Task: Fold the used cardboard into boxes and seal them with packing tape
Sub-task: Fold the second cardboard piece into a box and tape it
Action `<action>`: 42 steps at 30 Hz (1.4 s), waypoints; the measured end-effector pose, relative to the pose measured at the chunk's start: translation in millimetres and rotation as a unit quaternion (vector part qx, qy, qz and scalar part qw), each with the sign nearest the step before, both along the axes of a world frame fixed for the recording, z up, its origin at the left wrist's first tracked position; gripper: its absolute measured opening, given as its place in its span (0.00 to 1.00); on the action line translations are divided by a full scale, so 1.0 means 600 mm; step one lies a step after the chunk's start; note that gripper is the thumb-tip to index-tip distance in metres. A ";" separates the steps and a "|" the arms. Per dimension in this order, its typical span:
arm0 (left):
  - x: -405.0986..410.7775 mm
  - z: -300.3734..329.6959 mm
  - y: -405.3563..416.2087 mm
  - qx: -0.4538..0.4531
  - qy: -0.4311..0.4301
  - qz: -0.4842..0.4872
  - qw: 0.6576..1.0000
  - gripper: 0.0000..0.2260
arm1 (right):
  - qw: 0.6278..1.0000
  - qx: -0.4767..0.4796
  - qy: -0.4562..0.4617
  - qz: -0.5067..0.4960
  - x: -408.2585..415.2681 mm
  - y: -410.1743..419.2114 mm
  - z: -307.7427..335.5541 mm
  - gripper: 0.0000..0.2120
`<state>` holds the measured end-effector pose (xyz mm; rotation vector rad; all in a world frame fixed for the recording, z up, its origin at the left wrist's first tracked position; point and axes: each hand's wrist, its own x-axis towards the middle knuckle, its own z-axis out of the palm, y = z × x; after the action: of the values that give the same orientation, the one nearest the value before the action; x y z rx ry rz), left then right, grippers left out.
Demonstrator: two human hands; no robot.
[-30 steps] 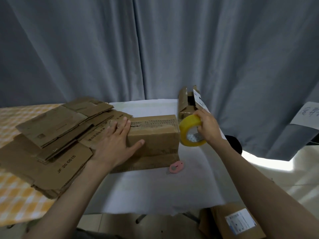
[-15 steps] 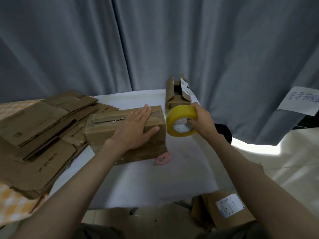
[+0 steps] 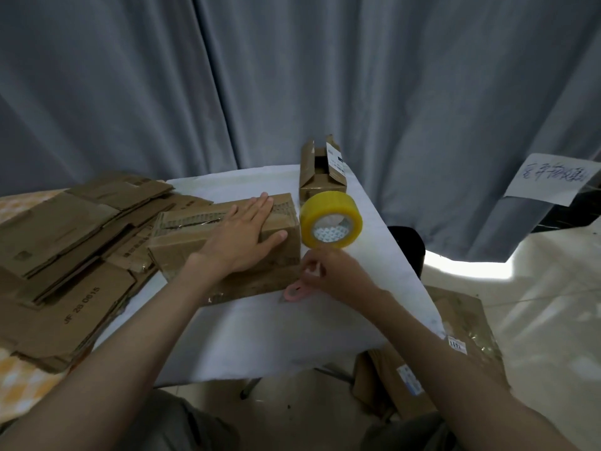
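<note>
I log colours: tape roll (image 3: 330,219) yellow, white core with small blue print. Box (image 3: 227,229) brown, as is flat cardboard stack (image 3: 65,249). Cutter (image 3: 296,291) pink. Cloth (image 3: 260,336) white. Curtain (image 3: 292,76) grey-blue. Far-left tabletop (image 3: 19,379) orange-white check. Paper sign (image 3: 549,179) white, dark handwriting.

Folded box (image 3: 224,232): brown corrugated cardboard, matt, worn, fluting exposed along the torn top edge. Flattened stack (image 3: 74,255): same matt brown cardboard, creased, with printed lettering. Small open carton (image 3: 320,177): matt cardboard with a white paper label. Tape roll (image 3: 330,219): yellow-tinted plastic film, glossy, smooth, on a printed core. Cutter (image 3: 296,291): pink plastic, smooth. Table cover (image 3: 260,327): white, matt, cloth-like. Curtain (image 3: 292,76): grey fabric, matt. Floor (image 3: 553,304): glossy tile.
</note>
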<state>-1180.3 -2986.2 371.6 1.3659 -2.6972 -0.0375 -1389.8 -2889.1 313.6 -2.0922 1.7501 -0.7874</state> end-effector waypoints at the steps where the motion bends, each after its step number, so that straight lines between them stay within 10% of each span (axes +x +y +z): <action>1: -0.002 0.002 0.001 0.006 0.001 -0.001 1.000 0.41 | 0.999 0.017 0.021 0.038 0.012 0.004 -0.005 0.09; 9: -0.030 0.069 -0.018 -0.039 0.038 0.005 0.998 0.26 | 0.992 0.093 0.012 0.084 0.019 0.005 0.000 0.10; 16: -0.066 0.105 -0.080 0.018 0.083 -0.134 0.987 0.02 | 0.978 -0.013 -0.193 -0.074 -0.066 0.009 0.106 0.08; 23: -0.106 0.120 -0.111 0.053 0.044 -0.224 0.972 0.12 | 0.907 -0.110 -0.358 -0.192 -0.040 -0.035 0.122 0.07; 42: -0.129 0.109 -0.136 0.136 0.005 -0.242 0.961 0.23 | 0.885 -0.189 -0.331 -0.267 -0.030 -0.047 0.095 0.03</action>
<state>-1257.5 -3068.0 436.9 0.7110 -3.0311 -0.4711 -1408.1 -2917.5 370.4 -1.2234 1.8447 -1.8621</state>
